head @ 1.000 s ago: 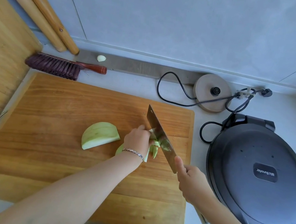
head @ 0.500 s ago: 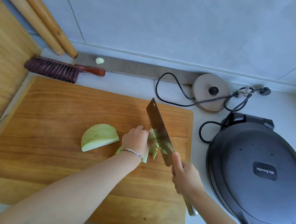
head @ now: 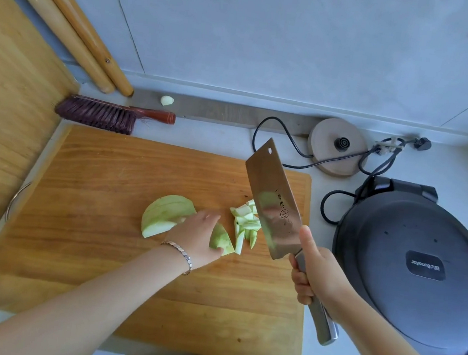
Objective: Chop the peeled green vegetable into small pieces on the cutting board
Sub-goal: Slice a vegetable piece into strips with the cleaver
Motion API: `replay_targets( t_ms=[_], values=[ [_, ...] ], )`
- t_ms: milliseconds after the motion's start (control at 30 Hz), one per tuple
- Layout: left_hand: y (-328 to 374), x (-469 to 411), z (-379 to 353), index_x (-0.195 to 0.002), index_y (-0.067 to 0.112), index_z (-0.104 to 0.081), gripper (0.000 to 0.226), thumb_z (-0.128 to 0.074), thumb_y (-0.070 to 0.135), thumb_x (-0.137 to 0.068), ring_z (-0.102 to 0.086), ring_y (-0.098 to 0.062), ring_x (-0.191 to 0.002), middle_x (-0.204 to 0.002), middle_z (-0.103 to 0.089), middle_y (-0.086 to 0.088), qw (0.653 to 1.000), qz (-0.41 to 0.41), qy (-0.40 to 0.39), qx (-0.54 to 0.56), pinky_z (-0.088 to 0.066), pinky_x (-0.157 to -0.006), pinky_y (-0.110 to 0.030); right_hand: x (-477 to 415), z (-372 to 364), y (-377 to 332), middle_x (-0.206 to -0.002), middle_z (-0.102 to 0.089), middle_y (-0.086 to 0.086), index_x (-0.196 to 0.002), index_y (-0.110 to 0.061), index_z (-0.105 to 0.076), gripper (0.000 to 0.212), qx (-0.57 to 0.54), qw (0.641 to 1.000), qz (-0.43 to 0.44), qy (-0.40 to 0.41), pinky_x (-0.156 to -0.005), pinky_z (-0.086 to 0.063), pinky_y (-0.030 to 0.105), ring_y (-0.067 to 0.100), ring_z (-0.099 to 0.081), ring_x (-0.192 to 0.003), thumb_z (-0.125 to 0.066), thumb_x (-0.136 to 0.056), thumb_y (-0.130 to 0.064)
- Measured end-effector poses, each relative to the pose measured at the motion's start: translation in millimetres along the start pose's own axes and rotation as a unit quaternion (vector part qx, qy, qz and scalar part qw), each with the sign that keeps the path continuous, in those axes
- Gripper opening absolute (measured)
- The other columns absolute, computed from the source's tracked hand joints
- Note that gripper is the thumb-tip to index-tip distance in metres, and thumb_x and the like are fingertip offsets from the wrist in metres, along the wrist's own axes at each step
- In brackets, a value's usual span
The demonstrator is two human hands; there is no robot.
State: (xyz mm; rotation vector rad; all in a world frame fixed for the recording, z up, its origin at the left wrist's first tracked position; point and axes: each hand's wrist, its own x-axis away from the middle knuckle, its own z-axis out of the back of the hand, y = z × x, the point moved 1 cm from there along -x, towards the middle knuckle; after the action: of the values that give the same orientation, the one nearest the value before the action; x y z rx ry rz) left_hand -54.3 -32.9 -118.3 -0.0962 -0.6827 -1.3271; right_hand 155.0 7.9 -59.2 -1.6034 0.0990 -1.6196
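right hand grasps the cleaver raised over the cutting board; left hand flat, steadying the green wedge

Cleaver now aloft beside the cut pieces, no longer among them.

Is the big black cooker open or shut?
Shut. The black cooker has its lid lying flat down, with no gap showing.
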Motion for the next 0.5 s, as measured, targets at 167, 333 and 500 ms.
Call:
replay_targets(
  t_ms=[167, 333, 500],
  values=[
    [-2.3, -0.4, -9.9, -0.14, 0.026, -0.024, 0.074, -0.059, 0.048, -0.078, -0.039, -0.02, -0.124, -0.137, -0.038, 0.001, 0.999, 0.013, -0.018, -0.047, -0.046, -0.092, -0.034, 6.0, -5.2, -0.4, -0.048, -0.028, 0.001, -0.068, -0.011, -0.038, 0.058, 0.019, 1.0, 0.006, -0.007, -0.042, -0.023, 0.021, 0.013, -0.022, -0.038, -0.03, -0.09, -0.064],
    [5.5, 4.1, -22.1, -0.136, 0.021, -0.032, 0.067, -0.06, 0.042, -0.079, -0.045, -0.026, -0.115, -0.13, -0.042, -0.004, 0.992, 0.118, 0.029, 0.033, -0.045, -0.087, -0.032, 10.7, -9.0, 7.3, -0.047, -0.029, 0.001, -0.066, -0.011, -0.038, 0.058, 0.039, 0.999, 0.001, -0.011, -0.041, -0.024, 0.021, 0.013, -0.023, -0.037, -0.03, -0.089, -0.064],
    [9.9, 8.8, -22.5, -0.128, 0.019, -0.039, 0.06, -0.058, 0.048, -0.079, -0.051, -0.029, -0.108, -0.125, -0.046, -0.009, 0.974, 0.202, 0.045, 0.092, -0.047, -0.082, -0.034, 13.7, -15.4, 12.5, -0.045, -0.03, 0.0, -0.061, -0.012, -0.037, 0.059, 0.052, 0.999, -0.002, -0.014, -0.04, -0.025, 0.02, 0.013, -0.024, -0.036, -0.03, -0.09, -0.063]
  ],
)
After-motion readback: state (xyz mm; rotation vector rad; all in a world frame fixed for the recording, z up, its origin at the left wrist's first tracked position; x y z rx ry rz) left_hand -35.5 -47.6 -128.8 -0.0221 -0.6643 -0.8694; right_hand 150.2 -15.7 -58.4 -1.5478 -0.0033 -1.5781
